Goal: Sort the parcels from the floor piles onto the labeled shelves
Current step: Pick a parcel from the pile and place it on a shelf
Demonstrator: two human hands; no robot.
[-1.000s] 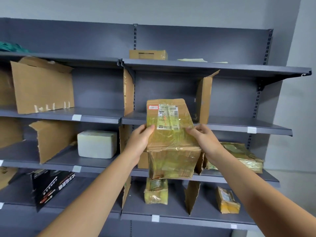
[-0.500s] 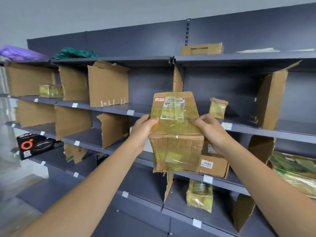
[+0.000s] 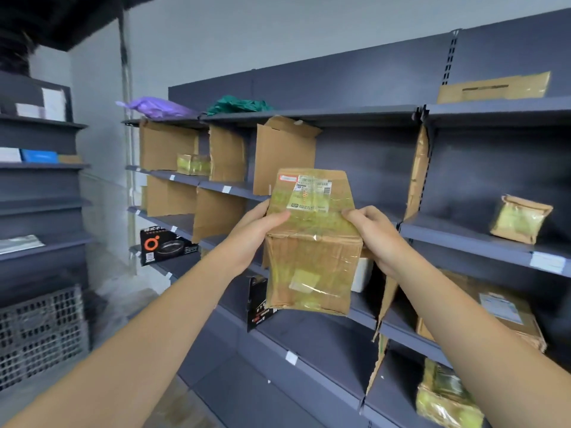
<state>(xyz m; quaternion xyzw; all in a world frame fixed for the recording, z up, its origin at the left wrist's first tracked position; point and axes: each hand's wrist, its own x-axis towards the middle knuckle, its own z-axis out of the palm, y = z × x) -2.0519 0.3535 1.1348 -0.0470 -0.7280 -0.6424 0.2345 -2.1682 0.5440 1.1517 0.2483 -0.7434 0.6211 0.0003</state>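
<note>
Gripping a taped box [image 3: 312, 242] from both sides with left hand [image 3: 250, 233] and right hand [image 3: 375, 234], fingers curled round its edges, up in the air before the shelves [image 3: 340, 116]. Behind, dark grey metal, split by cardboard dividers [image 3: 282, 156], white tags [image 3: 227, 189] along the edges. Farther left, a wire crate [image 3: 40, 335], then a pale wall [image 3: 278, 35].

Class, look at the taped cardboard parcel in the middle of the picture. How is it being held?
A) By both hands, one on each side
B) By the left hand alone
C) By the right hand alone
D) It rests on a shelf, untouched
A: the left hand and the right hand each grip one side of the taped cardboard parcel, which is held up in front of the shelves and does not rest on one.
</note>
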